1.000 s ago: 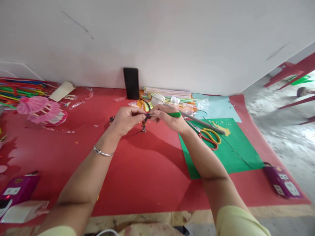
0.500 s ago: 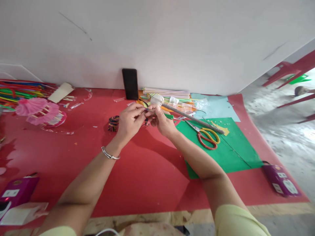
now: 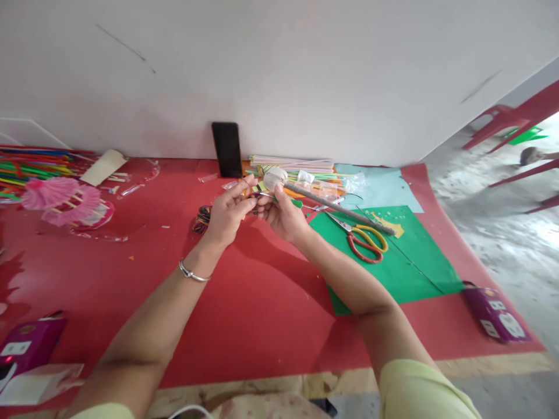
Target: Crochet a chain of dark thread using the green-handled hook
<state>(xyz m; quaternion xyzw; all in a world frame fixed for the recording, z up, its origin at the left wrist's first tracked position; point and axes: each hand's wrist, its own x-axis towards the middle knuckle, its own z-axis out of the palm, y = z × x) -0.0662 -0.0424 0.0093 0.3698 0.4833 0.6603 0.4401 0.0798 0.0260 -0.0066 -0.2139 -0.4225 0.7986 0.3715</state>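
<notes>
My right hand (image 3: 283, 216) is closed around a thin metal crochet hook with a green grip (image 3: 295, 203), its slim end pointing left. My left hand (image 3: 227, 216), with a silver bangle at the wrist, meets it at the hook's tip and pinches dark yarn there. The small work between the fingertips is mostly hidden. Beside my left hand lies a bundle of multicoloured yarn (image 3: 201, 220). Just behind my right hand, a white rounded head (image 3: 275, 177) sits on a long grey stick (image 3: 340, 208).
Red-and-yellow scissors (image 3: 365, 241) lie on a green sheet (image 3: 406, 273) to the right. A black phone (image 3: 226, 149) leans on the wall. Pink pleated craft (image 3: 74, 201) and colourful sticks (image 3: 39, 169) are on the left. Purple boxes (image 3: 495, 314) stand at both sides.
My left index finger has lifted and straightened a little away from the thumb. My right hand has turned slightly and the hook with it. The view has shifted slightly.
</notes>
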